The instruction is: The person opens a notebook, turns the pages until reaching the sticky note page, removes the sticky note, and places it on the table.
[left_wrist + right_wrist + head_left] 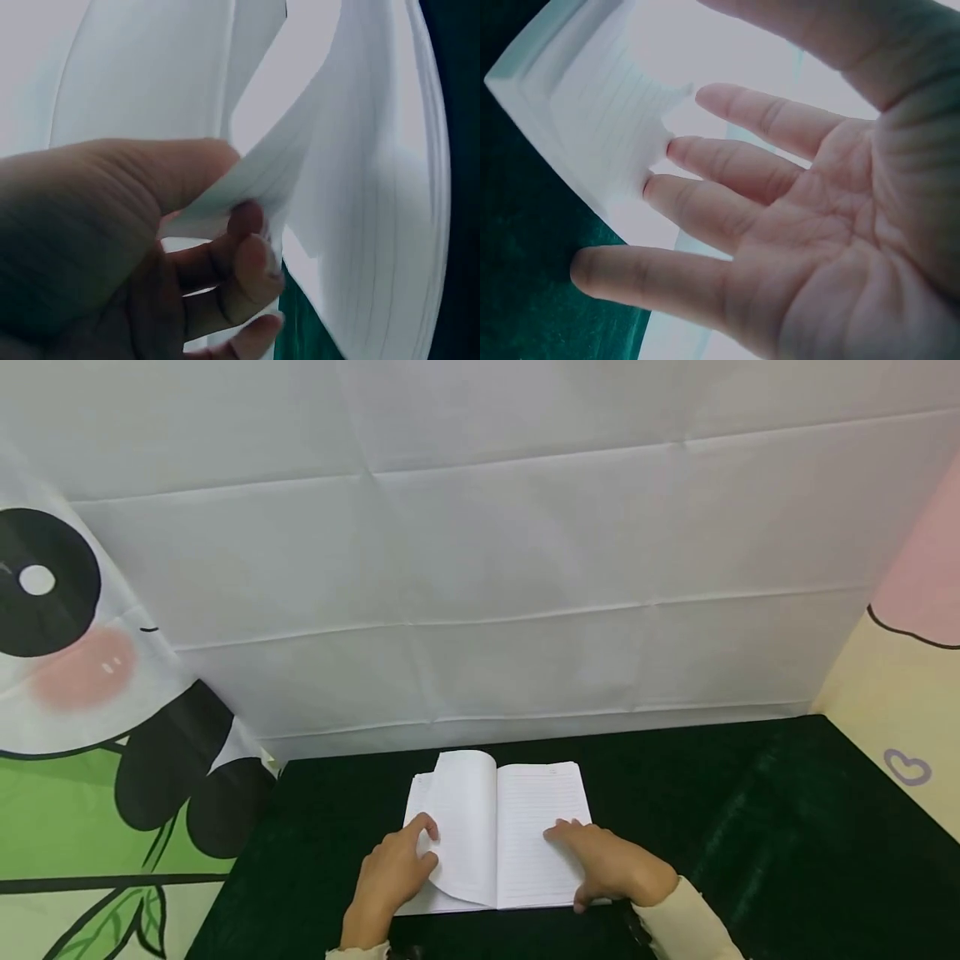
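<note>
An open notebook with lined white pages lies on the dark green cloth. At its left side, my left hand pinches a page between thumb and fingers. In the left wrist view that lined page bends upward from the thumb. My right hand is over the right page near its outer edge, with the fingers spread and fairly straight. The right wrist view shows its fingers extended over the paper, the little finger reaching past the page edge over the cloth.
The dark green cloth covers the table around the notebook. A white creased sheet hangs behind it. Cartoon-printed panels stand at the left and the right.
</note>
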`<state>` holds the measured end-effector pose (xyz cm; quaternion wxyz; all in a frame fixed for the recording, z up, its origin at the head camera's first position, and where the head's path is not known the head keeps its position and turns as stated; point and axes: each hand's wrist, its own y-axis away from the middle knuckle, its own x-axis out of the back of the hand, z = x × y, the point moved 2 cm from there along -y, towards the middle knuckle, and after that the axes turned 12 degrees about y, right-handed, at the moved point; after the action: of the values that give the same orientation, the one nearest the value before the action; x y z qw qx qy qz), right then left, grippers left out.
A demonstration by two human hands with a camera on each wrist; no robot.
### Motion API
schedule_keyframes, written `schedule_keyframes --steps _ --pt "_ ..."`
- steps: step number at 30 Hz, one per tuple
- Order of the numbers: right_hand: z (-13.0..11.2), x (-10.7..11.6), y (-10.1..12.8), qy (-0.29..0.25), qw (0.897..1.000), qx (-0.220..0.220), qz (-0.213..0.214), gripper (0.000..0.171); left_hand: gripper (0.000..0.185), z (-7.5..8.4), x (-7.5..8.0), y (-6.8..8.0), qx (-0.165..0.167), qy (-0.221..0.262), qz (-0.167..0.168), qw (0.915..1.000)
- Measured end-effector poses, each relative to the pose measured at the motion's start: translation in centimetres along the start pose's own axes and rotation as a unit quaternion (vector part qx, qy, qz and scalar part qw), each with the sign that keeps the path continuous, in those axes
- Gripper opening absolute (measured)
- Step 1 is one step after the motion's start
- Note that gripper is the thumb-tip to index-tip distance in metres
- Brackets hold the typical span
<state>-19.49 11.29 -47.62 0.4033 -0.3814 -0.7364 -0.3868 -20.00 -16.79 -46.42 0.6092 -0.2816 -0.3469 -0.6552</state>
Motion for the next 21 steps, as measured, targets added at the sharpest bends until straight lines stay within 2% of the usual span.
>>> schedule_keyframes --steps 3,9,16,21 --pt "0.0 0.1 -0.1 -0.002 1.0 0.005 -0.003 0.08 0.011 -0.7 0.5 0.1 0.013 -0.004 -0.011 0.9998" --pt "0.3 0.1 0.0 0.003 1.0 0.007 0.0 0.065 0.007 -2.0 0.9 0.2 0.035 0.008 -0.044 0.9984" --pt "0.9 0.1 -0.2 -0.014 1.0 0.023 -0.012 0.028 0.007 -3.2 0.8 0.6 0.063 0.011 -0.112 0.9916" --pt "1.3 0.5 -0.2 -0.022 0.999 0.049 0.001 0.015 0.007 -3.3 1.0 0.0 0.055 0.029 -0.11 0.992"
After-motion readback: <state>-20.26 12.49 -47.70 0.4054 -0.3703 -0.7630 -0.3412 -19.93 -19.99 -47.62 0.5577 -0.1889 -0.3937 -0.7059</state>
